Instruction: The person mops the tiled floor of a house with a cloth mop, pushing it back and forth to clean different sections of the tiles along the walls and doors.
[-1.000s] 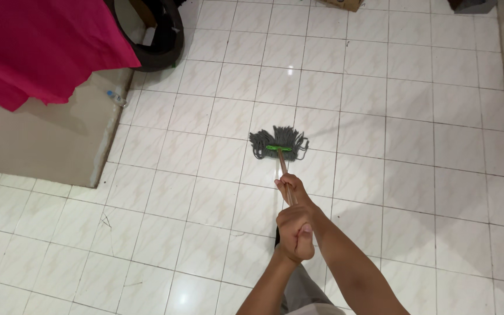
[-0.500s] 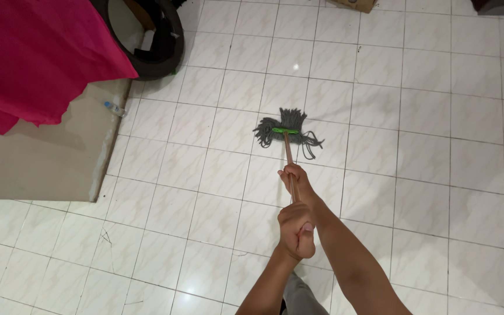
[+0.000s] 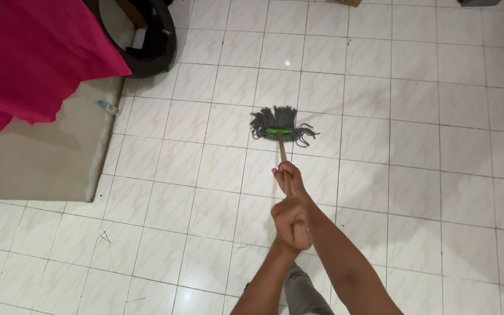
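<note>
A grey-stranded mop [image 3: 280, 125] with a green clamp lies on white, beige-veined tiles [image 3: 427, 146] near pink cloth [image 3: 27, 55].

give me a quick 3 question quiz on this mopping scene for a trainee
1. True or false: both hands grip the mop handle.
2. Which hand sits farther down the handle, nearer the mop head?
A. left hand
B. right hand
3. Fill in: the clamp that holds the grey strands is ____ in colour.

Key
1. True. The left hand and the right hand are both closed around it.
2. B. The right hand is the one closer to the mop head, which lies flat on the tiled floor.
3. Green.
</note>
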